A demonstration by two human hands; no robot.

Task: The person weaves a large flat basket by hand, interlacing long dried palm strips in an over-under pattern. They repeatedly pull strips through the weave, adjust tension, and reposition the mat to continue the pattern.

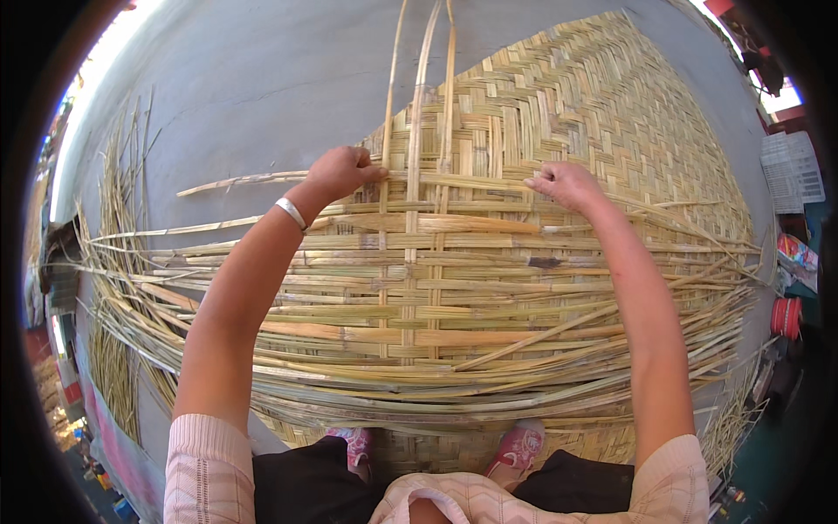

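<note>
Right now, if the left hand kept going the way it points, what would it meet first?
The left hand points right along the mat; it would likely first meet the upright bamboo strips at its fingertips, which it already seems to touch.

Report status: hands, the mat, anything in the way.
Left hand pinching an upright bamboo strip. Right hand closed, pressing on the woven bamboo mat. Loose strips lie left, nothing blocking.

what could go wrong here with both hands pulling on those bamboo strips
The left hand pinches thin upright strips at the mat's edge; a hard tug might snap one or nick the fingers. The right hand presses a horizontal strip, which could slip out of line. Loose strip ends at the left may snag the forearm.
</note>
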